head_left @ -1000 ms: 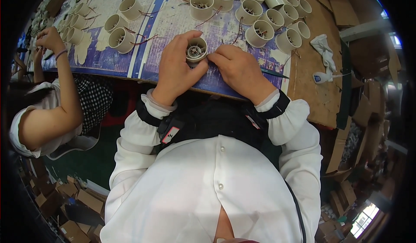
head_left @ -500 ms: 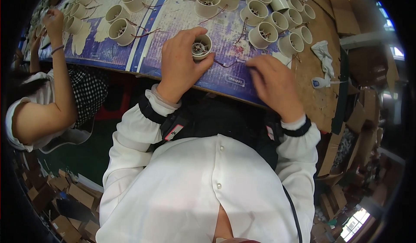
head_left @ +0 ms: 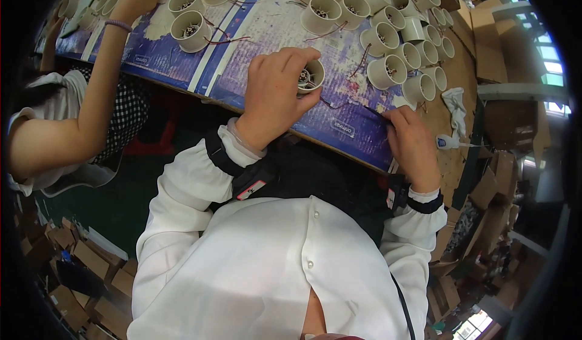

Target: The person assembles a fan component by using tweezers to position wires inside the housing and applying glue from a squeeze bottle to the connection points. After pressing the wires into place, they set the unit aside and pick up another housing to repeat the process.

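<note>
Cream-coloured and open at the top, a round cup-shaped housing (head_left: 314,73) stands close to the near edge of the purple-covered tabletop (head_left: 318,121), metal parts visible inside it. Seen from the head camera, the person's left hand (head_left: 277,91) curls around its left side, gripping it between thumb and fingers. A thin dark wire (head_left: 332,104) runs from the housing towards the right. The right hand (head_left: 415,143), near the tabletop's near right corner, has thumb and forefinger at the end of a slim dark object (head_left: 374,112); whether they pinch it or merely touch it cannot be told. Similar cups (head_left: 388,70) crowd towards the far right corner. Along the right edge lie a white cloth (head_left: 456,111) and a small white bottle (head_left: 446,141). Further left, a co-worker's arm (head_left: 100,91) reaches over the near edge.
</note>
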`<state>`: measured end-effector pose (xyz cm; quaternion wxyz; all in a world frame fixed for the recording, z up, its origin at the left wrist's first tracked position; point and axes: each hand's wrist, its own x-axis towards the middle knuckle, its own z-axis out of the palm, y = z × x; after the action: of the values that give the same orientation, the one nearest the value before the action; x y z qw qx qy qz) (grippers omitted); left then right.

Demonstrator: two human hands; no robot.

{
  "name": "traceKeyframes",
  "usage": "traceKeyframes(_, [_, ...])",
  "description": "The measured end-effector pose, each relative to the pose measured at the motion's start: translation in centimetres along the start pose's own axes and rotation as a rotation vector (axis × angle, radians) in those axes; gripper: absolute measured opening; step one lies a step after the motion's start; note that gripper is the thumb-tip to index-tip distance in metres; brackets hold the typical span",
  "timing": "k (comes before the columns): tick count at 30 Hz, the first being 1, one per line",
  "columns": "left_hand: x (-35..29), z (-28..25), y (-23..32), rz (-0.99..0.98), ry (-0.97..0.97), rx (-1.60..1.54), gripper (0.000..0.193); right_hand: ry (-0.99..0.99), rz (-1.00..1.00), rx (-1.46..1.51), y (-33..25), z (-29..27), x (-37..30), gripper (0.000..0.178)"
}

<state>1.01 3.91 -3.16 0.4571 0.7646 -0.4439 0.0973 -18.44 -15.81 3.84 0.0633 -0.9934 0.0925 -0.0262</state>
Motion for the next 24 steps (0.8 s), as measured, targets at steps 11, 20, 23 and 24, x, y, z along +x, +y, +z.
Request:
traceKeyframes(11, [0.2,-0.3,-0.1,-0.008,-0.013,-0.024,0.058,0.342,-0.023,0.919,-5.5,0.7,6.9,0.015])
traceKeyframes(20, [0.0,-0.2,-0.2,-0.030,-0.035,-0.072,0.063,0.308,-0.045,0.662,-6.1,3.2,8.8,0.009])
traceKeyframes(23, [0.1,-0.2,-0.3,-0.032,-0.037,-0.071,0.062,0.319,-0.063,0.656,-6.0,3.5,8.9,0.010])
traceKeyframes(24, [0.1,-0.3,-0.3,-0.032,-0.037,-0.066,0.060,0.319,-0.061,0.655,-6.1,3.4,8.9,0.010])
